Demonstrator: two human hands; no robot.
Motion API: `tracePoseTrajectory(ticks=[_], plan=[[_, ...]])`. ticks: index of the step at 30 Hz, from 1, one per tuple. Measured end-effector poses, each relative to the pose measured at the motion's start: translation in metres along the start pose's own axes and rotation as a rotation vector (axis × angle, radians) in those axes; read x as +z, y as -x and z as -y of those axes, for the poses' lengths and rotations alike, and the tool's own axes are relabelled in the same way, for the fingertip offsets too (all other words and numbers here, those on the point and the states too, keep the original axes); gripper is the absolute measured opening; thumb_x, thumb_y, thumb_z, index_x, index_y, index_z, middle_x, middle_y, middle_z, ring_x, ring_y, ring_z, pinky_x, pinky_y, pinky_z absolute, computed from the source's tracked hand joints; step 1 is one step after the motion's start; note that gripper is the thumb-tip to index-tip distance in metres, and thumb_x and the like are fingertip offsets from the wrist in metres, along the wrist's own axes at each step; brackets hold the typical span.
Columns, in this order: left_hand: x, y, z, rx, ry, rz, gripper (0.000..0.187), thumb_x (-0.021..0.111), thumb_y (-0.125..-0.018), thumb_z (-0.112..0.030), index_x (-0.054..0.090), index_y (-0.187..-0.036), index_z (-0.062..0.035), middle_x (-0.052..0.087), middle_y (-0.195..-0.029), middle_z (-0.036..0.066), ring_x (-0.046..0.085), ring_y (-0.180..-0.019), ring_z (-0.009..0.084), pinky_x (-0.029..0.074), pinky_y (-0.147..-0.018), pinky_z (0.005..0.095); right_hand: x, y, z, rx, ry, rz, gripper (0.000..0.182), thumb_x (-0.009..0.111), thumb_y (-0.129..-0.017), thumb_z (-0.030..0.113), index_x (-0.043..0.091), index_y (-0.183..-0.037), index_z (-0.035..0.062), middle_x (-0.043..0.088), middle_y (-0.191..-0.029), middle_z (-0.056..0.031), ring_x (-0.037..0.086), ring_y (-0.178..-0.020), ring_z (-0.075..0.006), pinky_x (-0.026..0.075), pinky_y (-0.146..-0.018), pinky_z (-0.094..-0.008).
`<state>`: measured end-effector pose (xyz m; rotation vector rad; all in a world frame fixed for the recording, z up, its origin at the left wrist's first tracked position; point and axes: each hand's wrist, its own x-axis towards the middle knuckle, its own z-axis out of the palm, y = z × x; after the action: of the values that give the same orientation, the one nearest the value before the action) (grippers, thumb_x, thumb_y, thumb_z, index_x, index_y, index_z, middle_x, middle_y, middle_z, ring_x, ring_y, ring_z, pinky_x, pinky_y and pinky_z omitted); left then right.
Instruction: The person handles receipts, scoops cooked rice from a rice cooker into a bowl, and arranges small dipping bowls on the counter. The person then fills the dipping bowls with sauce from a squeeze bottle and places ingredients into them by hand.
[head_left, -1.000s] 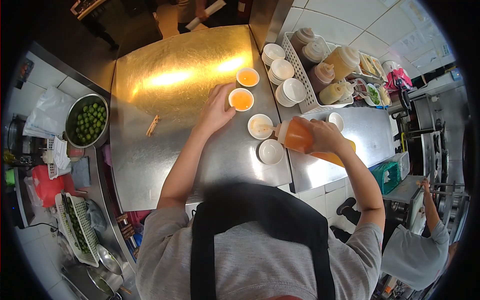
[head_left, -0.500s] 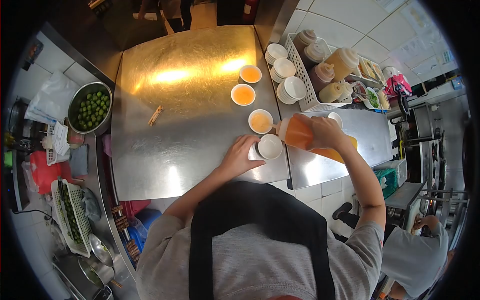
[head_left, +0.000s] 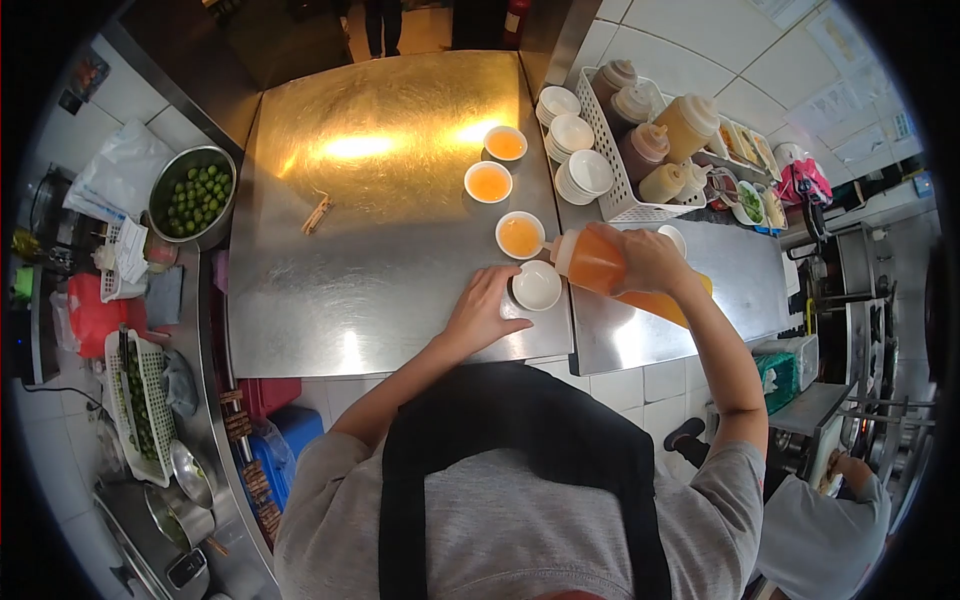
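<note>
My right hand (head_left: 650, 262) is wrapped round a squeeze bottle of orange liquid (head_left: 596, 265), tilted with its nozzle at the rim of a small white bowl (head_left: 520, 235) that holds orange liquid. Just below it sits an empty white bowl (head_left: 537, 286). My left hand (head_left: 482, 310) rests beside that bowl, fingers apart, fingertips close to its left rim; whether they touch it is unclear. Farther up the steel counter (head_left: 330, 300) stand two more bowls of orange liquid, one (head_left: 488, 183) nearer and one (head_left: 505, 143) farther.
Stacked white bowls (head_left: 590, 173) and a white basket (head_left: 625, 205) of sauce bottles stand at the right. A tied bundle (head_left: 318, 214) lies on the counter. At the left is a metal bowl of green fruit (head_left: 196, 200). A co-worker (head_left: 825, 530) is at lower right.
The view has shifted slightly. The bottle's nozzle still meets the third bowl, where more orange liquid shows. A person's legs beyond the counter have moved.
</note>
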<state>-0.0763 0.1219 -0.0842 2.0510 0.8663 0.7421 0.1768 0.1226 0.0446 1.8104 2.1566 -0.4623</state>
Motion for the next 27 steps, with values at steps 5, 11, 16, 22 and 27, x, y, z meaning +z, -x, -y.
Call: tracePoseTrajectory(ticks=[5, 11, 16, 22, 27], plan=[[0.008, -0.002, -0.009, -0.034, -0.093, -0.023, 0.08, 0.082, -0.055, -0.022, 0.04, -0.121, -0.0065, 0.051, -0.114, 0.014, 0.047, -0.109, 0.0336, 0.039, -0.091, 0.0427, 0.007, -0.003, -0.007, -0.007, -0.014, 0.002, 0.096, 0.079, -0.05, 0.026, 0.035, -0.134, 0.0153, 0.065, -0.094, -0.0136, 0.063, -0.088, -0.0292, 0.05, -0.078, -0.0373], [0.021, -0.007, -0.015, -0.089, -0.192, -0.099, 0.085, 0.082, -0.056, -0.025, 0.036, -0.126, -0.0094, 0.049, -0.117, 0.013, 0.046, -0.111, 0.03, 0.035, -0.091, 0.0459, 0.015, -0.008, -0.019, -0.042, -0.253, 0.029, 0.097, 0.079, -0.051, 0.027, 0.032, -0.136, 0.0157, 0.063, -0.101, -0.0155, 0.06, -0.095, -0.0322, 0.046, -0.086, -0.0381], [0.029, -0.011, -0.016, -0.155, -0.208, -0.104, 0.085, 0.081, -0.058, -0.024, 0.033, -0.128, -0.0113, 0.048, -0.121, 0.011, 0.044, -0.113, 0.0298, 0.031, -0.091, 0.0423, 0.024, -0.01, -0.027, -0.126, -0.457, 0.027, 0.097, 0.078, -0.052, 0.026, 0.03, -0.136, 0.0155, 0.061, -0.105, -0.0168, 0.057, -0.1, -0.0336, 0.043, -0.089, -0.0373], [0.031, -0.012, -0.013, -0.145, -0.232, -0.179, 0.084, 0.08, -0.059, -0.024, 0.033, -0.128, -0.0103, 0.048, -0.122, 0.01, 0.045, -0.112, 0.029, 0.031, -0.091, 0.0421, 0.02, 0.002, -0.029, -0.136, -0.406, 0.128, 0.097, 0.079, -0.051, 0.023, 0.031, -0.135, 0.0155, 0.061, -0.105, -0.0163, 0.058, -0.097, -0.0335, 0.043, -0.088, -0.0376], [0.033, -0.013, -0.011, -0.128, -0.239, -0.205, 0.083, 0.079, -0.06, -0.022, 0.033, -0.128, -0.0096, 0.048, -0.122, 0.011, 0.045, -0.112, 0.0297, 0.032, -0.091, 0.0427, 0.023, 0.011, -0.027, -0.154, -0.11, 0.156, 0.097, 0.081, -0.051, 0.026, 0.033, -0.135, 0.0171, 0.064, -0.1, -0.0132, 0.06, -0.094, -0.0303, 0.047, -0.084, -0.038]])
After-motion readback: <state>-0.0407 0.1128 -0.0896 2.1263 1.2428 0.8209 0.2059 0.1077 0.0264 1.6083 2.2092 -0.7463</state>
